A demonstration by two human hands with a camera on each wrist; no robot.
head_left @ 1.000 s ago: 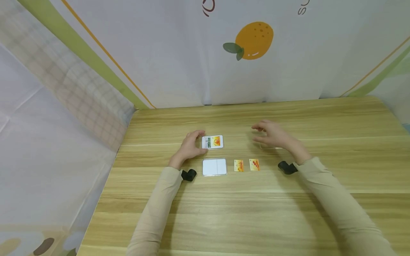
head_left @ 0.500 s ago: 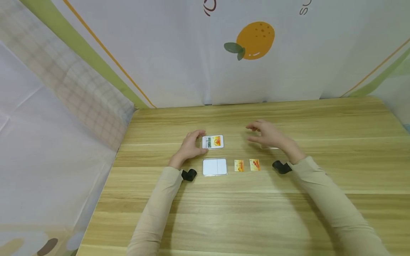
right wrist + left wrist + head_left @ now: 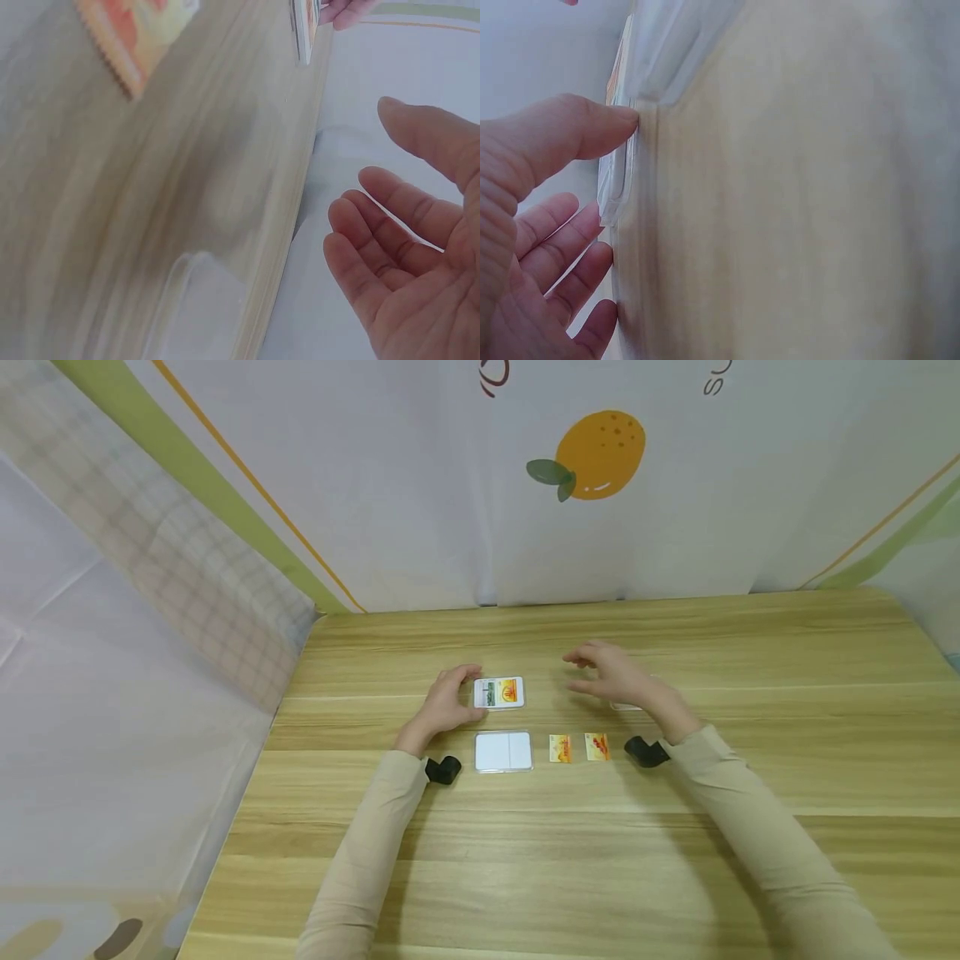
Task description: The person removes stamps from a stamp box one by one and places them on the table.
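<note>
My left hand [image 3: 444, 703] spans the left end of a small clear stamp case [image 3: 498, 693], its thumb on the near edge and its fingers at the far edge. Two stamps lie side by side on the case's white insert. In the left wrist view the thumb presses the rim of this case [image 3: 616, 172]. My right hand [image 3: 618, 675] hovers over the table to the right, fingers loosely bent, holding nothing. Partly hidden below it lies a clear plastic cover [image 3: 624, 706], seen also in the right wrist view as a clear lid [image 3: 199, 307].
A second case with a blank white two-panel insert [image 3: 503, 752] lies nearer me. To its right are two loose orange-yellow stamps, the left stamp [image 3: 559, 748] and the right stamp [image 3: 597, 747]. A printed cloth [image 3: 420, 527] hangs behind the wooden table [image 3: 540, 860].
My right hand has moved steadily left above the table, toward the case with the stamps. My left hand and the things on the table have stayed in place.
</note>
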